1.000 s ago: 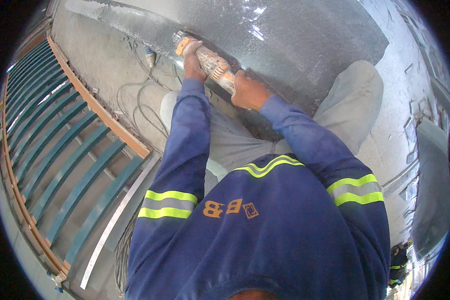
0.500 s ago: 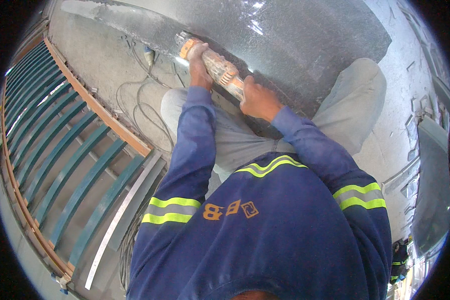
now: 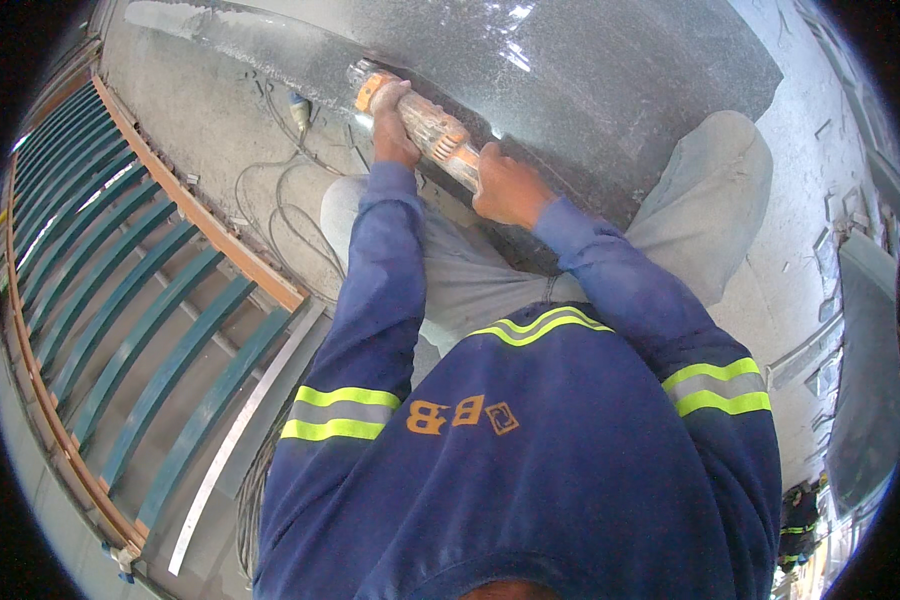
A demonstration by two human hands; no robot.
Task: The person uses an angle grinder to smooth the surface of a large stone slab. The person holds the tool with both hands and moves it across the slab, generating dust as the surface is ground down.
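Observation:
A dust-covered orange angle grinder (image 3: pixel 433 127) lies slantwise between my hands, its head toward the upper left. My left hand (image 3: pixel 394 132) is closed round its front part, just behind the head. At the rear end, my right hand (image 3: pixel 510 188) grips the handle. The grinder's head is over the edge strip of a large dark grey sheet (image 3: pixel 610 80); whether it touches cannot be made out. Along this edge, the surface looks paler and scuffed toward the upper left. The disc is too small to tell.
Beside my left knee, a cable (image 3: pixel 280 205) loops over the dusty floor near a plug connector (image 3: pixel 299 110). A slatted frame with green bars (image 3: pixel 160 310) and an orange-brown rail (image 3: pixel 205 215) stands at left. Metal offcuts (image 3: pixel 825 265) and a grey sheet (image 3: pixel 867 370) lie at right.
Both hands have shifted slightly to the left with the grinder, its head moving a little along the sheet's edge. The grip of each hand stays the same.

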